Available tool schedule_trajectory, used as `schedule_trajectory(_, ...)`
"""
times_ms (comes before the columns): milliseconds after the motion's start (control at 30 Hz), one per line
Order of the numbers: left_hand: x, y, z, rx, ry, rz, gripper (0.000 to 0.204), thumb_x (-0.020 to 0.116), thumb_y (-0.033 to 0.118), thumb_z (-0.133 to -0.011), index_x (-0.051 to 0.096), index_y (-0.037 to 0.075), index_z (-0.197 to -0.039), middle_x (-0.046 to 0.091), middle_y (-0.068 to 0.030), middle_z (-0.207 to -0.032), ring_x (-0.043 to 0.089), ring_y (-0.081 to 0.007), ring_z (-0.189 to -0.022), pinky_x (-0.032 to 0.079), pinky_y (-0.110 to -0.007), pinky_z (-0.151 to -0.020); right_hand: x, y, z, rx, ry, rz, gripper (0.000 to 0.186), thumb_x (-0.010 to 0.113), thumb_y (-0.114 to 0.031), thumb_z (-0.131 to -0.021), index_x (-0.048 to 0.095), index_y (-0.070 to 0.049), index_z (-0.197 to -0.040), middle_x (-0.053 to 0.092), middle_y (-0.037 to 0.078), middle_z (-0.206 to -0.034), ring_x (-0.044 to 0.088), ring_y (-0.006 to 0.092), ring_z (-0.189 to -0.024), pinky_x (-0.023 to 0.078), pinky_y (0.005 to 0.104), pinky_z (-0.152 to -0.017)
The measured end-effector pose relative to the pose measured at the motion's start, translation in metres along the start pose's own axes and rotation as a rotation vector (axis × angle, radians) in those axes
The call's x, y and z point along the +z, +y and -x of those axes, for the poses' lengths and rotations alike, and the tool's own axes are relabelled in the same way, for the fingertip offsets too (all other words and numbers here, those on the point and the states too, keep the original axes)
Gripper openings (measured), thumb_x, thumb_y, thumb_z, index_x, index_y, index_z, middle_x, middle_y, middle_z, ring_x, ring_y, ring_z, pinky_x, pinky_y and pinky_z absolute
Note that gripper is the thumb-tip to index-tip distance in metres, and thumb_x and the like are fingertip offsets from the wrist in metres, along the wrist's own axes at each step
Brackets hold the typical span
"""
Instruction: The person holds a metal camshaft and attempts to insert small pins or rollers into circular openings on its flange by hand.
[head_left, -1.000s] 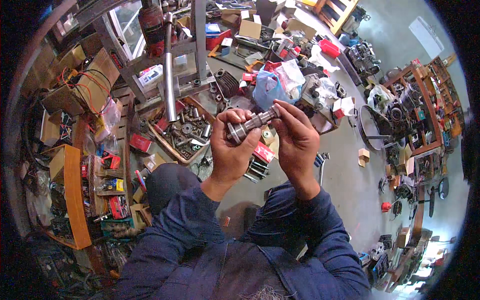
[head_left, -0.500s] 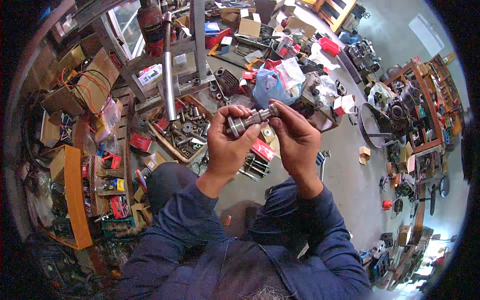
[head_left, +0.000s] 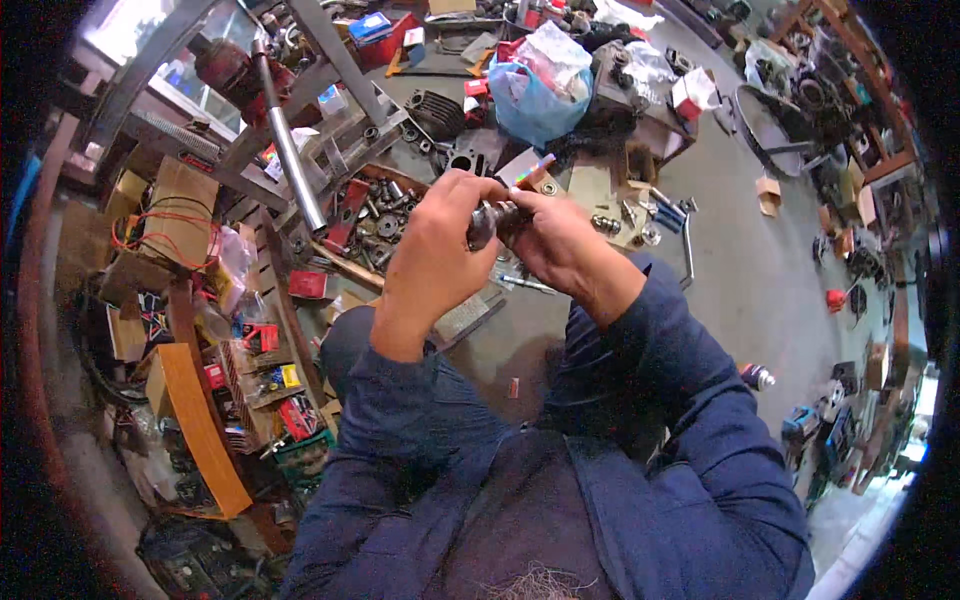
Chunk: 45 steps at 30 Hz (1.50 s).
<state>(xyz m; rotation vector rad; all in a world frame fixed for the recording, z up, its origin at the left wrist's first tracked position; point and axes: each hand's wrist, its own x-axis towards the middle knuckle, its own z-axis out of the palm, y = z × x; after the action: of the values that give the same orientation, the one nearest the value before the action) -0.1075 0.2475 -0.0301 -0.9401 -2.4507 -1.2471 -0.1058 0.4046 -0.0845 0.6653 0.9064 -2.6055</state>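
A short metal camshaft is held between my two hands in front of my chest, its rounded end facing me. My left hand wraps its fingers over the left part. The thumb and fingers of my right hand close on the other end, and my hands cover much of the shaft. Beyond my right hand, a similar small shaft part lies on a piece of cardboard. A wooden-edged tray of metal parts sits just past my left hand.
A press frame with a long steel bar stands at the far left. A light blue plastic bag is ahead. Shelves with boxes and an orange panel line my left side. Tools with blue handles lie ahead on the right.
My view has shifted, so the surroundings sit differently. The camshaft has turned its thick end toward me, and my hands have come closer together around it.
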Motion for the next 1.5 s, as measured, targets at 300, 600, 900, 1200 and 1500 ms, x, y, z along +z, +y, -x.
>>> schedule_trajectory(300, -0.033, -0.041, 0.011, -0.411, -0.185, 0.465, 0.036, 0.074, 0.004, -0.076, 0.065, 0.003, -0.111, 0.068, -0.0034, -0.095, 0.063, -0.0114, -0.082, 0.05, -0.027, -0.074, 0.007, -0.014, 0.028, 0.027, -0.205, 0.02, 0.024, 0.051, -0.011, -0.1, 0.059, 0.01, -0.11, 0.065, 0.016, -0.111, 0.066, 0.0252, -0.102, 0.054, 0.0335, -0.096)
schedule_trajectory(600, -0.018, -0.057, 0.03, -0.37, -0.114, 1.149, 0.044, 0.076, 0.014, -0.086, 0.059, 0.001, -0.124, 0.065, -0.009, -0.115, 0.065, -0.0201, -0.102, 0.059, -0.038, -0.086, 0.023, -0.014, 0.064, -0.184, -0.297, 0.396, 0.038, 0.069, -0.007, -0.09, 0.061, 0.009, -0.124, 0.068, 0.012, -0.119, 0.064, 0.0173, -0.108, 0.049, 0.0281, -0.096)
schedule_trajectory(900, -0.013, -0.048, 0.042, -0.288, -0.06, 1.159, 0.042, 0.07, 0.012, -0.091, 0.053, 0.001, -0.127, 0.064, -0.0122, -0.116, 0.065, -0.0244, -0.105, 0.057, -0.041, -0.088, 0.022, -0.02, 0.063, -0.05, -0.32, 0.132, 0.034, 0.059, 0.004, -0.09, 0.057, 0.01, -0.124, 0.065, 0.02, -0.12, 0.065, 0.0272, -0.112, 0.051, 0.0343, -0.102)
schedule_trajectory(1200, -0.008, -0.023, 0.041, -0.622, 0.153, 1.461, 0.038, 0.056, 0.013, -0.096, 0.046, -0.002, -0.129, 0.063, -0.0157, -0.101, 0.068, -0.0383, -0.098, 0.062, -0.049, -0.078, 0.013, -0.033, 0.042, 0.0, -0.247, 0.002, 0.046, 0.037, 0.018, -0.08, 0.047, 0.015, -0.125, 0.053, 0.027, -0.129, 0.056, 0.0356, -0.123, 0.047, 0.0387, -0.11)
schedule_trajectory(1500, -0.017, -0.023, 0.04, -0.611, 0.195, 1.399, 0.036, 0.053, 0.01, -0.097, 0.044, 0.001, -0.13, 0.063, -0.0165, -0.1, 0.069, -0.0386, -0.095, 0.063, -0.045, -0.076, 0.007, -0.031, 0.03, -0.074, -0.28, 0.021, 0.029, 0.051, 0.004, -0.097, 0.051, 0.012, -0.125, 0.057, 0.025, -0.128, 0.059, 0.0344, -0.121, 0.05, 0.0377, -0.106)
